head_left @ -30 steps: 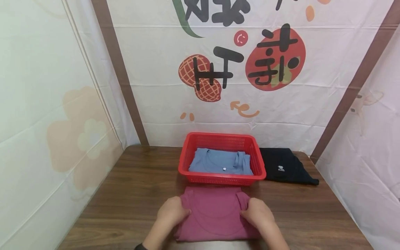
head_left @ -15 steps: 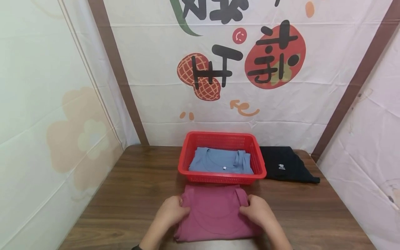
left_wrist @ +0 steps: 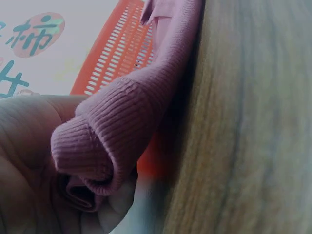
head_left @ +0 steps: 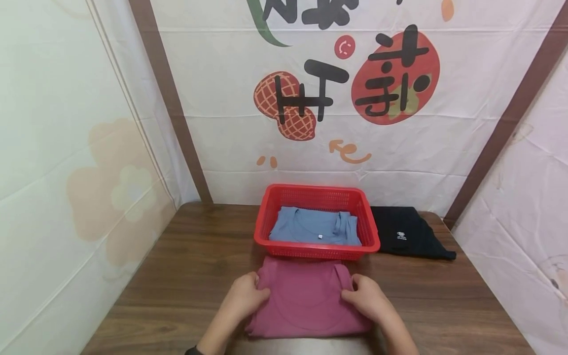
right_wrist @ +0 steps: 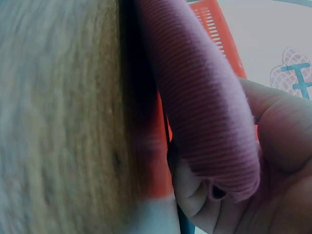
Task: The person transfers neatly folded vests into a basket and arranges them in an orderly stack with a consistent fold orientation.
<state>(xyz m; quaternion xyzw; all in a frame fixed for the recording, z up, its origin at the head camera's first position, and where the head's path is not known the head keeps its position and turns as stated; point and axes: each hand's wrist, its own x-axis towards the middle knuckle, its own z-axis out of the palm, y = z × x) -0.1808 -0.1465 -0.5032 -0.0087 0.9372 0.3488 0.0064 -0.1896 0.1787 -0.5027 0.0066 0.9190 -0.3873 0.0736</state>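
A folded maroon shirt [head_left: 306,301] lies in front of the red basket, its round neckline facing up. At its left side my left hand [head_left: 244,296] grips the edge, thumb on top and fingers underneath. My right hand [head_left: 367,297] pinches the opposite edge the same way. In the left wrist view, a rolled ribbed fold [left_wrist: 112,131] sits between thumb and fingers, raised off the wood. The right wrist view has the shirt's thick folded edge [right_wrist: 209,107] held in the right hand, with a dark gap below it.
Behind the shirt stands the red plastic basket [head_left: 317,251], holding a folded blue shirt [head_left: 310,227]. A black folded garment [head_left: 401,234] with a small white print lies right of the basket. All rest on a brown wooden table [head_left: 177,286] against a printed cloth wall [head_left: 222,148].
Both hands keep hold of the maroon shirt. Its far edge has come slightly nearer the basket and the right fold has lifted a little. The head view has shifted slightly.
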